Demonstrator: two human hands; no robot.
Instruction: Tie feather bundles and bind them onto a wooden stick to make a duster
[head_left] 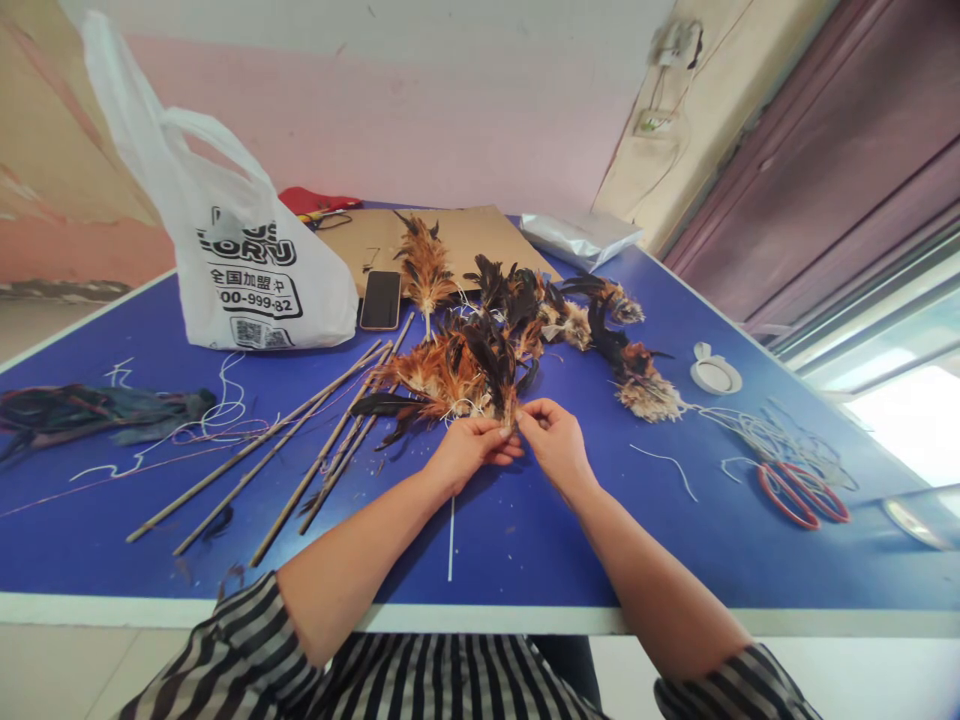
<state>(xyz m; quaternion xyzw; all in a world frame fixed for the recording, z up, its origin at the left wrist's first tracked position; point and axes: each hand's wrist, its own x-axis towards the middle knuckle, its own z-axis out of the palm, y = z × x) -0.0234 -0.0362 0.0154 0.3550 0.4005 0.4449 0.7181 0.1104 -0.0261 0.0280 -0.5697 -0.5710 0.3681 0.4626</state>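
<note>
Both my hands meet at the base of a bunch of dark feathers [493,362] near the middle of the blue table. The fingers of my left hand [476,442] are closed on the bunch's lower end. My right hand [551,437] pinches at the same base from the right, its thumb and forefinger together. Brown and orange feathers [442,372] lie just behind and left of my hands. A white string [451,540] runs down the table below my left hand. The exact grip at the feather ends is partly hidden by the fingers.
Thin sticks [247,475] lie to the left, near a white plastic bag [247,250] and a phone [381,300]. More feather bunches [645,390] lie behind and right. A roll of white tape [715,374], red-handled scissors [802,495] and loose string [757,430] are at the right.
</note>
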